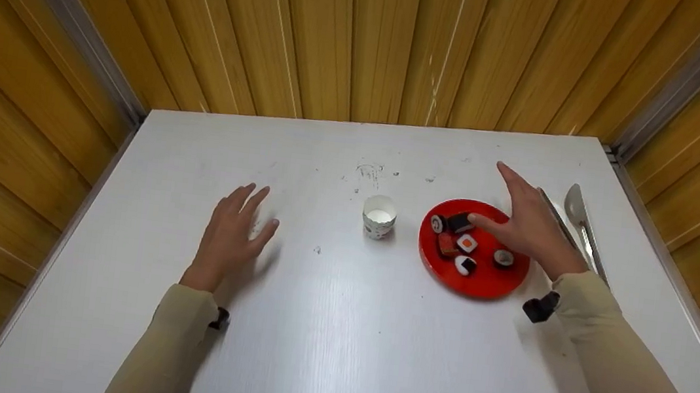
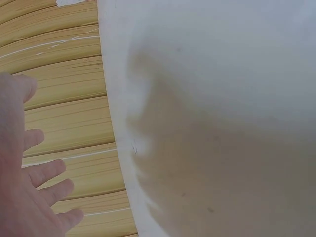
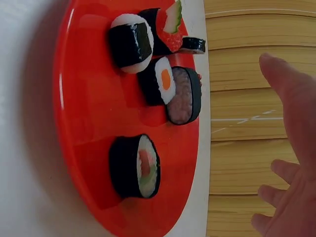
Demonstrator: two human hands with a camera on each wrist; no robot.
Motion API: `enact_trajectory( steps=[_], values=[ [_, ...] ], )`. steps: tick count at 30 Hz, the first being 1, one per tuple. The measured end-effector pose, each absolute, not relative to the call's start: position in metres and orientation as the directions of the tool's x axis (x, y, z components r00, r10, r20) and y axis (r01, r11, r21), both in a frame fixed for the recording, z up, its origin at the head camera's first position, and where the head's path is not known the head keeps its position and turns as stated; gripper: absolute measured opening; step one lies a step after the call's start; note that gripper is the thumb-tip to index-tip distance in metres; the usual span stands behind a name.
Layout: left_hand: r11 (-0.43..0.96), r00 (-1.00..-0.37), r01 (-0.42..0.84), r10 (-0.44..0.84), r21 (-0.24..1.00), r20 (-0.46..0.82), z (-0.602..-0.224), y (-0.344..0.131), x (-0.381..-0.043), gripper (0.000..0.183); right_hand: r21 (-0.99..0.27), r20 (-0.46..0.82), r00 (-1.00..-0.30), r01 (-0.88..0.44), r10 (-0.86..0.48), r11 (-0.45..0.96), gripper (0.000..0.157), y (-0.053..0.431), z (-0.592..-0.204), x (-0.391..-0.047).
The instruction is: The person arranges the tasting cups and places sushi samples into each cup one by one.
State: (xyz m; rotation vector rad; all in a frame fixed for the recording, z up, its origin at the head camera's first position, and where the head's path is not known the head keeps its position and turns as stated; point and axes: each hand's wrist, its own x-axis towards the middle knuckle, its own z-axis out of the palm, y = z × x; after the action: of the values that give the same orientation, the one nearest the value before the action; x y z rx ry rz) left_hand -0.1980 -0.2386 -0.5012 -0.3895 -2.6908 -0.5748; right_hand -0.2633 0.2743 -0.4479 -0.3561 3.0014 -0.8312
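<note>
My right hand [image 1: 534,224] is over the right side of a red plate [image 1: 488,288], fingers spread and nothing in its grasp. Several pieces of sushi lie on the plate. In the right wrist view these include a rice ball with a seaweed band [image 3: 131,43], an orange-centred roll [image 3: 165,81], a dark-wrapped oval piece [image 3: 181,98] and a roll [image 3: 136,168] apart from the others. On the left, my left hand [image 1: 228,235] hovers above the white table with loose, spread fingers, holding nothing. A small paper cup [image 1: 378,226] stands between the hands, left of the plate.
A metal spoon [image 1: 576,206] lies right of the plate, beside another slim metal utensil [image 1: 557,213] partly hidden by my right hand. Dark scuff marks dot the white table [image 1: 322,325]. Wood-patterned walls [image 1: 316,34] rise behind the table and at both sides.
</note>
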Motion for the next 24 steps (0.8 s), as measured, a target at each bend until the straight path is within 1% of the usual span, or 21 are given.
enact_trajectory(
  steps=[6,10,16,24],
  values=[
    [0.866,-0.880,0.360,0.193,0.346,0.434,-0.500,-0.236,-0.199,0.061,-0.574,-0.004,-0.973,-0.188,-0.232,0.797,0.111,0.251,-0.443,-0.269],
    [0.863,-0.861,0.379,0.197,0.334,0.468,-0.502,-0.236,-0.198,0.061,-0.573,-0.026,-0.968,-0.191,-0.251,0.797,0.111,0.234,-0.439,-0.274],
    [0.862,-0.848,0.390,0.199,0.324,0.491,-0.504,-0.236,-0.196,0.059,-0.574,-0.028,-0.951,-0.235,-0.306,0.784,0.112,0.209,-0.436,-0.278],
    [0.839,-0.781,0.446,0.195,0.312,0.593,-0.501,-0.236,-0.197,0.051,-0.613,-0.047,-0.927,-0.267,-0.371,0.744,0.115,0.180,-0.435,-0.278]
  ],
)
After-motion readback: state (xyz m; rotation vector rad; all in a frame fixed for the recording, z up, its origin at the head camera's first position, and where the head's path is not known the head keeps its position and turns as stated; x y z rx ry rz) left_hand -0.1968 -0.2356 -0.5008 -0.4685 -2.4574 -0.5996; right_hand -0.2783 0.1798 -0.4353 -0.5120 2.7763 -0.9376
